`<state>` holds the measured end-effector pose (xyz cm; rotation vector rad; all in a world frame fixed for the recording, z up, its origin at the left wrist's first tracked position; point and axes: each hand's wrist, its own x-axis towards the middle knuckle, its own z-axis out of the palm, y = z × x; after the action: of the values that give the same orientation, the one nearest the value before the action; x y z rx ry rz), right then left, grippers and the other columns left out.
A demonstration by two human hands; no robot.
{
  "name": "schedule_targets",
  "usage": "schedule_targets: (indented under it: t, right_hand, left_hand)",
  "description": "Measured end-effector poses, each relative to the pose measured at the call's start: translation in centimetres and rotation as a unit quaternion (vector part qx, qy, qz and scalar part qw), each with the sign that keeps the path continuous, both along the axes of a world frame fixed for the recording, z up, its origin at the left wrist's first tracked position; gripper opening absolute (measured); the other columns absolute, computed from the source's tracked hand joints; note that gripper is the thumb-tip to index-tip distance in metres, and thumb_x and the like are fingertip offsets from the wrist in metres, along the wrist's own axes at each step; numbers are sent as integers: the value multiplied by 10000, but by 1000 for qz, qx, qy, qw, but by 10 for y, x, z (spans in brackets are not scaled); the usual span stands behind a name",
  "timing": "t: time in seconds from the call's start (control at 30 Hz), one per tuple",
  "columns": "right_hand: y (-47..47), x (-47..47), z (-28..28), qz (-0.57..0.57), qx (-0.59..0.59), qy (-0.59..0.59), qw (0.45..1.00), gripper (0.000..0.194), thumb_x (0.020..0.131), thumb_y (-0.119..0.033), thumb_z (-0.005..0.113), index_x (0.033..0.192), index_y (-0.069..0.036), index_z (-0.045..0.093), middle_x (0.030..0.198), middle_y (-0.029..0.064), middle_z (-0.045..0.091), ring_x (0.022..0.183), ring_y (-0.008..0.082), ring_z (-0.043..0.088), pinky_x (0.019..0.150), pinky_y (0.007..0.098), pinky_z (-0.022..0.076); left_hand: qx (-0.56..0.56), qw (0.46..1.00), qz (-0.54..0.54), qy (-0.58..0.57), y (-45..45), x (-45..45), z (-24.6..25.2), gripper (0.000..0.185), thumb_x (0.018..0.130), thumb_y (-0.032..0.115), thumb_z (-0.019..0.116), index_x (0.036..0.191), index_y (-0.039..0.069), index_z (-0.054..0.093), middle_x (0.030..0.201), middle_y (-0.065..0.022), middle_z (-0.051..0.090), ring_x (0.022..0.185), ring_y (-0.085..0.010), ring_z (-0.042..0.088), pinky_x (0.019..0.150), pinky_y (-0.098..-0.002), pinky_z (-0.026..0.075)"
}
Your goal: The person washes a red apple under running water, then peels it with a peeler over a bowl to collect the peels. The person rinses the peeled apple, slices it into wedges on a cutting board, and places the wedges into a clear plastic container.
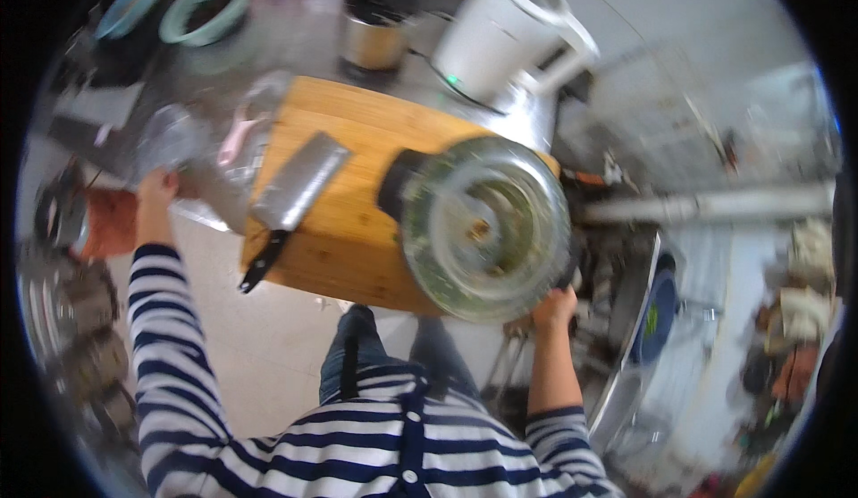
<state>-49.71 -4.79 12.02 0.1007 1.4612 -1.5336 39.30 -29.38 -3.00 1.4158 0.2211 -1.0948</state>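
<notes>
In my right hand (pixel 555 307) is the dark handle of a clear glass pot (pixel 429 256). It hangs over the right part of a wooden cutting board (pixel 362 209), tilted towards me. Greenish residue and a small brown piece show inside; a second dark handle (pixel 397 186) juts out on its left. My left hand (pixel 159 186) reaches out to the far left and grips a clear rounded object (pixel 173 137), too blurred to name exactly. Between the hands, a cleaver (pixel 301 183) lies flat on the board, its black handle (pixel 265 261) jutting past the front-left edge.
A white electric kettle (pixel 499 35) with a green light and a dark-topped canister (pixel 377 39) stand behind the board. At the back left are a pale green basin (pixel 194 18) and a blue bowl (pixel 131 5). A sink (pixel 630 337) with a dark blue strainer (pixel 657 317) lies right.
</notes>
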Motion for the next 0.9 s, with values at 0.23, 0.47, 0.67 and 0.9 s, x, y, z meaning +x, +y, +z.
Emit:
schedule_targets:
  t: [0.23, 0.47, 0.67, 0.9]
  right_hand:
    - [8, -21, -14, 40, -121, -49, 991, 293, 938, -197, 552, 1172, -23, 577, 1083, 87, 668, 1015, 257, 630, 962, 365, 482]
    - [14, -31, 4, 28, -102, -96, 990, 317, 987, -211, 493, 1184, 34, 535, 1137, 174, 639, 1059, 284, 608, 957, 391, 477]
    - [33, -43, 54, 103, -122, -340, 927, 322, 971, -214, 553, 1158, 49, 563, 1064, 130, 632, 971, 254, 602, 833, 319, 506]
    - [51, -8, 136, 225, -99, -459, 854, 335, 946, -203, 630, 1182, 25, 563, 1105, 161, 629, 995, 260, 610, 908, 360, 539]
  left_hand:
    - [-194, 955, -89, -205, 131, -91, 140, 379, 964, 148, 564, 1319, 35, 496, 1046, -50, 600, 695, -67, 465, 578, -193, 366]
    - [-33, 914, -376, -149, 320, -377, 251, 640, 884, 121, 553, 1495, 66, 370, 1136, -177, 655, 548, -11, 397, 472, -147, 307]
    - [-40, 910, -412, -35, 342, -532, 237, 623, 895, 47, 552, 1485, 49, 352, 1109, -131, 640, 584, -69, 485, 526, -200, 382]
    - [-25, 894, -443, -55, 355, -604, 244, 593, 917, 81, 569, 1477, 72, 374, 1139, -104, 612, 620, -82, 535, 560, -202, 409]
